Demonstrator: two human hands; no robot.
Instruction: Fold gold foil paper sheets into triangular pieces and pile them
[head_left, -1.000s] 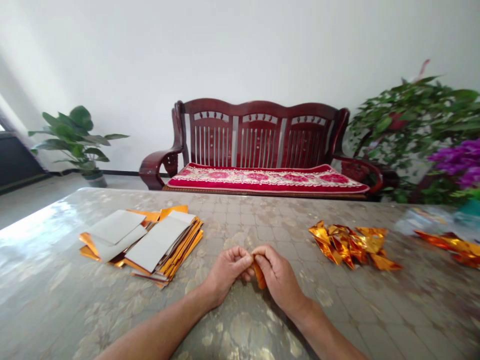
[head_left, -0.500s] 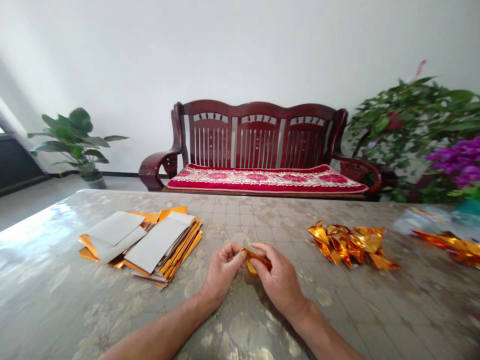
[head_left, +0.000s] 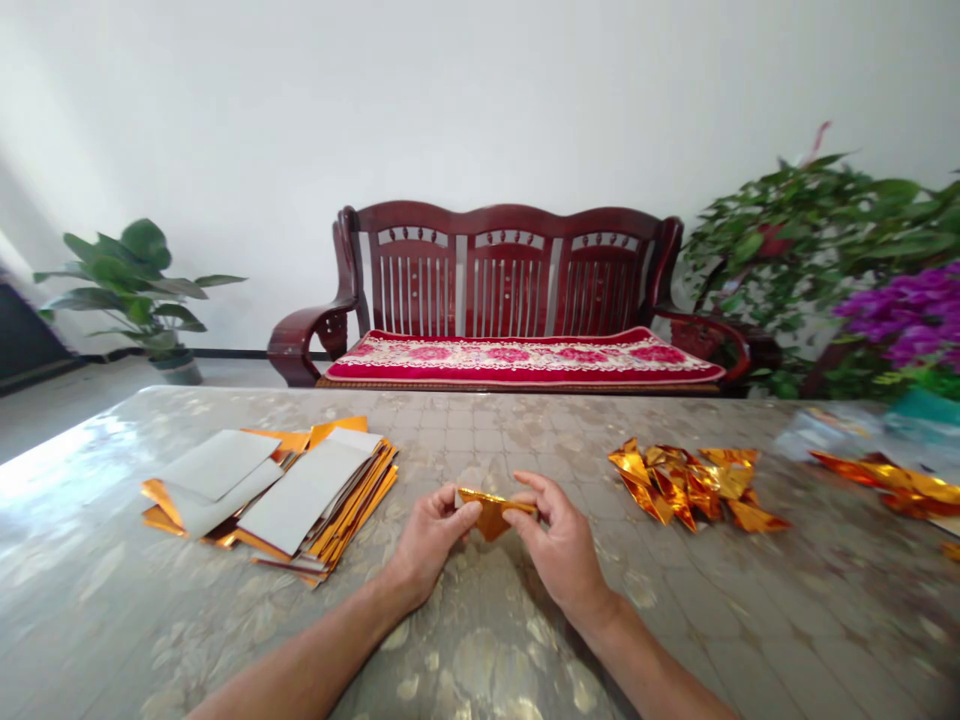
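Between my two hands is a folded piece of gold foil paper (head_left: 491, 518), held just above the patterned table (head_left: 480, 640). Its long upper edge runs roughly level and a point hangs down in the middle. My left hand (head_left: 433, 535) pinches the left end between thumb and fingers. At the other end, my right hand (head_left: 559, 545) grips with the thumb in front and fingers behind, its index finger raised. To the left lies a stack of gold-and-grey paper sheets (head_left: 311, 490), grey faces mostly up. Several folded gold foil pieces (head_left: 694, 485) lie heaped at the right.
Clear plastic bags (head_left: 832, 432) and more gold foil (head_left: 892, 483) lie at the table's far right, near purple flowers (head_left: 911, 315). Beyond the table stands a dark red wooden bench (head_left: 499, 270). A potted plant (head_left: 142, 285) stands on the floor at the left.
The foil piece has been turned and now shows a wide upper edge and a downward point. My hands have moved slightly apart, and my right index finger has lifted. The view has shifted slightly.
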